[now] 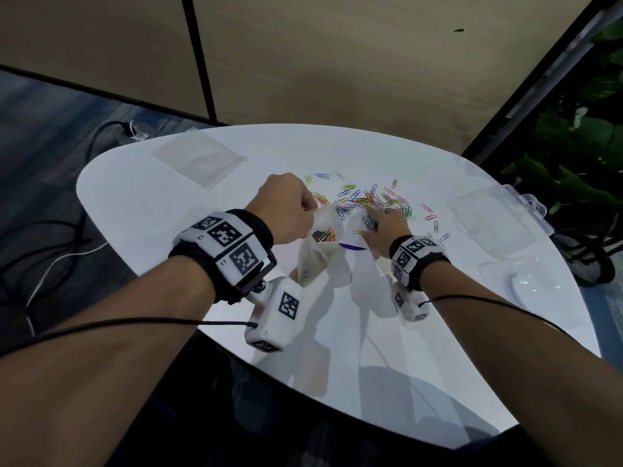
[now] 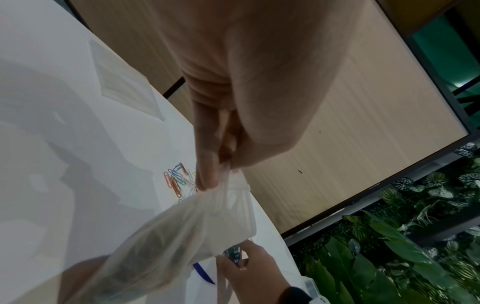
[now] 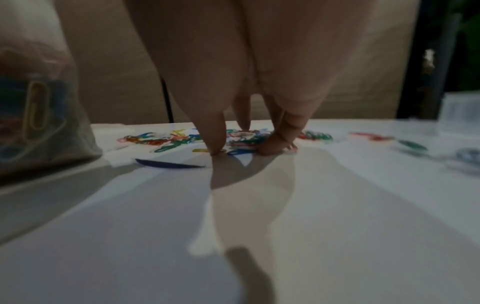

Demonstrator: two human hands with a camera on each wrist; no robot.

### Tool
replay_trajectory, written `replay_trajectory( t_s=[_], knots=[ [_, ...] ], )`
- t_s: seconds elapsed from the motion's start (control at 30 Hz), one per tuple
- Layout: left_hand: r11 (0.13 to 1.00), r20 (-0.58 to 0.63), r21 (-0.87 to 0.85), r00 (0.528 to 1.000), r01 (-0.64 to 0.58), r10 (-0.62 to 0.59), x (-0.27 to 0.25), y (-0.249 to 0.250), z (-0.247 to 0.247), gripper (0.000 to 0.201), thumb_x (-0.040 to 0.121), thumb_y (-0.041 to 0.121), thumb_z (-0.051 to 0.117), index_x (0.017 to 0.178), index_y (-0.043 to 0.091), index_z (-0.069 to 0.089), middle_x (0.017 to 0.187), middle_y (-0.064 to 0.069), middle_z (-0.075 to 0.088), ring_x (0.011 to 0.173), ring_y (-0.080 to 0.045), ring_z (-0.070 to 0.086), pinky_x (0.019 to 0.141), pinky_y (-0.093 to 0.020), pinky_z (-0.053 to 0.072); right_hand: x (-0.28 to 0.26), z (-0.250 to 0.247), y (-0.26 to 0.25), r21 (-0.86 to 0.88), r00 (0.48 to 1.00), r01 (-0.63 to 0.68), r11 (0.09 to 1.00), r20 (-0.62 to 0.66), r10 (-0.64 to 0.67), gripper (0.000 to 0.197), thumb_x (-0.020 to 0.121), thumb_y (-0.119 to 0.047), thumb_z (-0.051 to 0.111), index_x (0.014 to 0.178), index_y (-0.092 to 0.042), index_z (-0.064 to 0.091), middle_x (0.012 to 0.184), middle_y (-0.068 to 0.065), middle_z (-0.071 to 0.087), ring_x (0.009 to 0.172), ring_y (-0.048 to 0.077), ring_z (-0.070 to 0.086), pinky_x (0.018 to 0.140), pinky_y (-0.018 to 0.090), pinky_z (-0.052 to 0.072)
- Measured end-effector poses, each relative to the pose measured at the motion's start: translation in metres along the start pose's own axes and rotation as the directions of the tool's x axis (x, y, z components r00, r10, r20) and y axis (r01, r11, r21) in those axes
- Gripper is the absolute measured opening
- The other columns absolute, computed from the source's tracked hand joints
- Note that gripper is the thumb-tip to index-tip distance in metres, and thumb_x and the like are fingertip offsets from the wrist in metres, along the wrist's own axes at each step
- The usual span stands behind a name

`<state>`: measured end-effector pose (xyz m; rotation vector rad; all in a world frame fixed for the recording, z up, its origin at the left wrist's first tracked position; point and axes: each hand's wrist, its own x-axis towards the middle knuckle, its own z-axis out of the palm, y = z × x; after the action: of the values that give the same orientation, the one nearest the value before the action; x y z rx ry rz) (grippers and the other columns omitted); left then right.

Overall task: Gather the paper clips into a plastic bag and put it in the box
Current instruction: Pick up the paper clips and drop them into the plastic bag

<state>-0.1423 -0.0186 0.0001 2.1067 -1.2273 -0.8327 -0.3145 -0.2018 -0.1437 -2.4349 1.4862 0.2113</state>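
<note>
Left hand (image 1: pixel 286 210) pinches translucent plastic bag (image 1: pixel 320 261) rim, holding mouth open; right hand (image 1: pixel 384 230) pinches coloured paper clips (image 1: pixel 367 201) for loading; clear plastic box (image 1: pixel 488 220) at 3 o'clock.

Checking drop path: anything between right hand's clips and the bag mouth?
Nothing visible blocks it. Right hand pinches paper clips beside the bag, which the left hand holds open; a flat blue scrap lies between.

free: near table (image 1: pixel 337 348) | blocked: paper clips (image 1: pixel 367 200) centre, box (image 1: pixel 488 210) right
</note>
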Motion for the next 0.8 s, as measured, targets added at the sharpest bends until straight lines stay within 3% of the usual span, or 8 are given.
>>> replay_trajectory(
  t_s=[0.2,0.33,0.43,0.57,0.63,0.7,0.73,0.8],
  knots=[
    [0.998,0.009,0.053,0.999,-0.041,0.041,-0.001,0.004,0.005,0.024,0.084,-0.001,0.057,0.095,0.005,0.077,0.085,-0.01,0.076,0.082,-0.025,0.074,0.083,-0.04,0.061,-0.002,-0.009,-0.015,-0.162,0.994,0.05,0.986,-0.091,-0.066,0.022,0.092,-0.001,0.046,0.098,-0.001,0.068,0.097,0.015,0.067,0.09,0.028,0.065,0.075,0.032,0.055],
    [0.997,0.015,0.061,0.999,-0.05,0.049,0.0,0.003,0.006,0.023,0.084,-0.001,0.058,0.094,0.004,0.078,0.085,-0.009,0.076,0.082,-0.026,0.074,0.082,-0.039,0.061,-0.003,-0.018,-0.007,-0.154,0.998,0.001,0.988,-0.068,-0.012,0.02,0.09,-0.004,0.051,0.094,-0.004,0.071,0.094,0.013,0.069,0.083,0.024,0.064,0.077,0.03,0.059],
    [0.997,0.013,0.052,0.999,-0.05,0.05,0.002,0.006,0.007,0.025,0.083,-0.001,0.058,0.097,0.004,0.078,0.091,-0.011,0.075,0.085,-0.029,0.073,0.082,-0.04,0.061,-0.005,-0.028,0.014,-0.025,0.988,-0.142,0.99,-0.065,0.14,0.018,0.086,-0.013,0.055,0.081,-0.005,0.07,0.082,0.009,0.067,0.07,0.022,0.059,0.062,0.021,0.053],
    [0.998,0.048,0.051,0.998,-0.047,0.044,0.002,0.013,0.011,0.027,0.085,-0.001,0.054,0.099,0.003,0.077,0.09,-0.012,0.076,0.078,-0.026,0.075,0.081,-0.038,0.062,-0.007,-0.044,0.053,0.329,0.948,-0.311,0.892,0.044,0.314,0.032,0.087,-0.029,0.065,0.111,-0.009,0.072,0.11,0.01,0.073,0.099,0.024,0.068,0.093,0.034,0.054],
    [0.998,0.058,0.047,0.998,-0.041,0.039,0.003,0.016,0.015,0.026,0.084,-0.001,0.055,0.097,0.004,0.077,0.09,-0.011,0.076,0.076,-0.025,0.076,0.081,-0.038,0.062,-0.009,-0.05,0.062,0.699,0.925,-0.364,0.615,0.196,0.324,0.035,0.09,-0.022,0.065,0.121,-0.005,0.063,0.128,0.016,0.064,0.1,0.023,0.066,0.096,0.033,0.054],
    [0.998,0.059,0.049,0.998,-0.034,0.032,0.004,0.02,0.017,0.024,0.084,-0.001,0.057,0.096,0.004,0.077,0.092,-0.011,0.075,0.078,-0.026,0.075,0.081,-0.039,0.062,-0.018,-0.058,0.062,0.944,0.902,-0.329,0.02,0.308,0.301,0.024,0.089,-0.011,0.069,0.109,0.0,0.065,0.122,0.019,0.066,0.087,0.018,0.07,0.084,0.026,0.059],
    [0.998,0.055,0.052,0.998,-0.031,0.028,0.005,0.021,0.018,0.024,0.085,-0.001,0.057,0.096,0.004,0.077,0.093,-0.011,0.075,0.08,-0.026,0.075,0.082,-0.039,0.062,-0.023,-0.063,0.059,0.939,0.911,-0.301,-0.166,0.334,0.241,0.021,0.088,-0.006,0.069,0.107,0.003,0.065,0.116,0.018,0.068,0.085,0.017,0.072,0.078,0.023,0.06],
    [0.999,0.046,0.048,0.999,-0.022,0.02,0.005,0.024,0.02,0.024,0.085,-0.001,0.057,0.095,0.003,0.077,0.094,-0.011,0.076,0.082,-0.025,0.074,0.083,-0.039,0.061,-0.041,-0.08,0.038,0.906,0.943,-0.298,-0.3,0.328,0.057,0.029,0.089,-0.003,0.067,0.117,0.005,0.063,0.113,0.016,0.068,0.094,0.018,0.071,0.077,0.019,0.058]
  ],
)
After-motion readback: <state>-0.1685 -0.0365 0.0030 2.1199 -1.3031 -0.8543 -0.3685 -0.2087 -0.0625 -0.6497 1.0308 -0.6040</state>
